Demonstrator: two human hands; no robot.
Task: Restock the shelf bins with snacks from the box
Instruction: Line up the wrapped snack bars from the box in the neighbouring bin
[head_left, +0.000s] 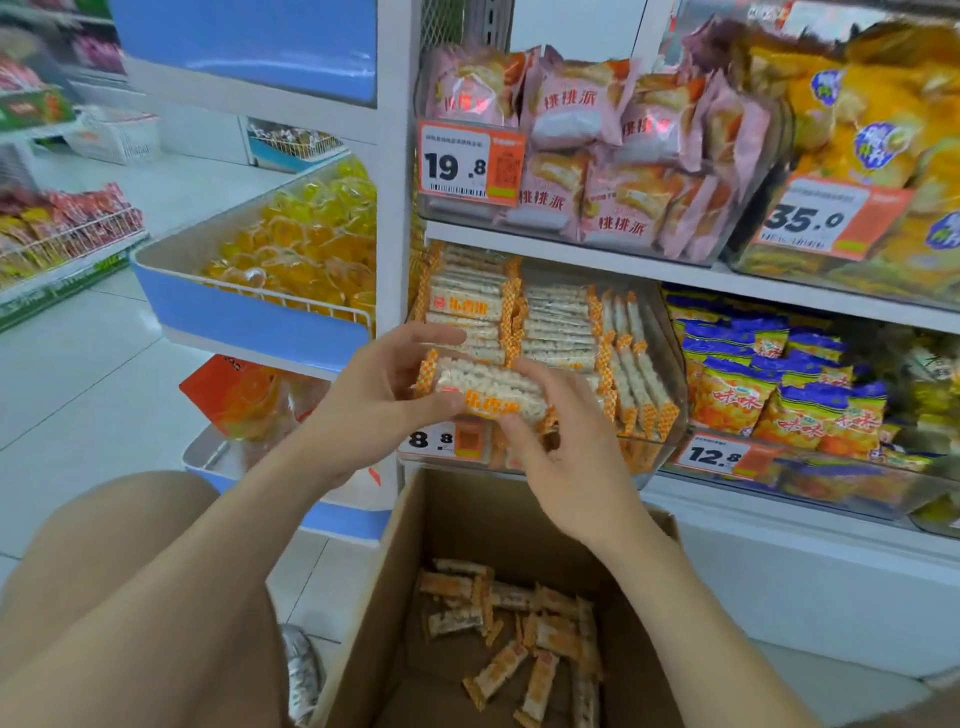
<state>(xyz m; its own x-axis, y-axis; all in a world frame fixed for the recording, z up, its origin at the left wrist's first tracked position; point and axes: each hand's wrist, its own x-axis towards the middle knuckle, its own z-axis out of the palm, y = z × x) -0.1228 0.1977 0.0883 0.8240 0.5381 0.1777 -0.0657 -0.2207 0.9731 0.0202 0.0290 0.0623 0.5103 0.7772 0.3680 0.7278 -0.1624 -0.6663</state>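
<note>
Both hands, left (374, 395) and right (566, 467), grip a stack of orange-ended snack bars (488, 389) between them. Just beyond sits the clear shelf bin (670, 364); below them, the cardboard box (467, 519) holds loose bars.

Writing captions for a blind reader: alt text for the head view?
The left hand and right hand hold a bundle of orange snack bars before a shelf bin stacked with the same bars. Below, a cardboard box holds loose bars.
</note>
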